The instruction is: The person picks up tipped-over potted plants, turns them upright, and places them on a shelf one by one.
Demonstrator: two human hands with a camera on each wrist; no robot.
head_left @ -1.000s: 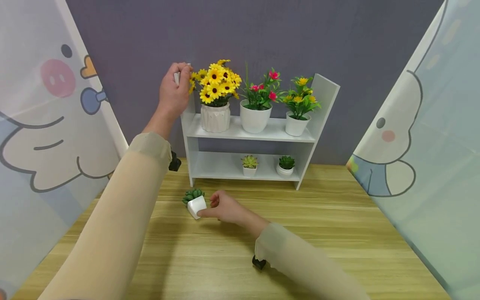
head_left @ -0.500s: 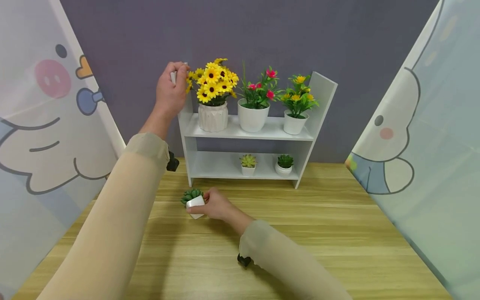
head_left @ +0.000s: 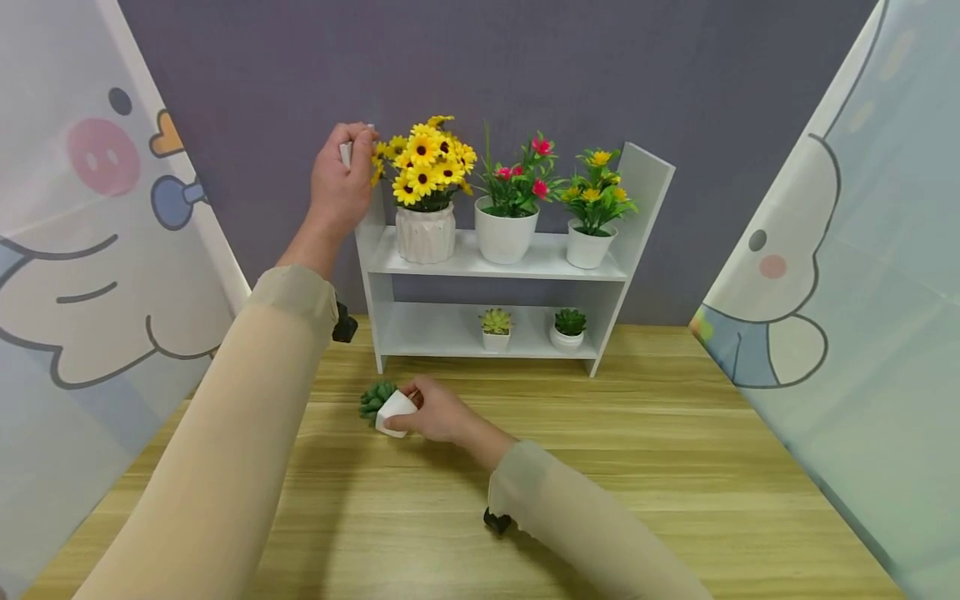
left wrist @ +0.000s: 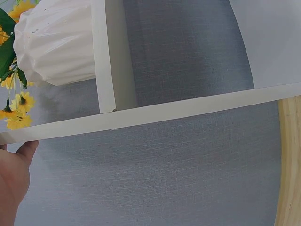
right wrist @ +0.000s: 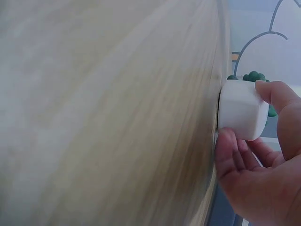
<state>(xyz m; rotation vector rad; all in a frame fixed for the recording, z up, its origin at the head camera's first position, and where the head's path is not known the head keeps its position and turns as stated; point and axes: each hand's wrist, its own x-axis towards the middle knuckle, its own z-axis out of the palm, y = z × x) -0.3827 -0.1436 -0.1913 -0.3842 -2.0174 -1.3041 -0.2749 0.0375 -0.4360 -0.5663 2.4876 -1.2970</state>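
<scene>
My left hand point(head_left: 341, 179) grips the top of the left side panel of a white two-tier shelf point(head_left: 495, 267). In the left wrist view, its thumb lies against that panel's edge point(left wrist: 178, 113). On the table in front of the shelf, my right hand point(head_left: 438, 410) holds a small potted succulent point(head_left: 396, 413) by its white square pot. The plant is tipped on its side, green leaves pointing left. The right wrist view shows the white pot point(right wrist: 242, 109) between thumb and fingers, close against the tabletop; most leaves are hidden behind it.
On the upper tier stand a yellow-flowered plant point(head_left: 425, 233), a pink-flowered plant point(head_left: 507, 235) and a smaller yellow-flowered one point(head_left: 589, 247). Two succulents, one pale point(head_left: 496, 340) and one dark point(head_left: 567, 337), sit on the lower tier. Printed curtains point(head_left: 787, 250) flank the wooden table point(head_left: 637, 467).
My right hand has moved left and closed round the pot, which has tipped further over, leaves leftward. The left hand keeps its grip on the shelf. The head view has shifted slightly.
</scene>
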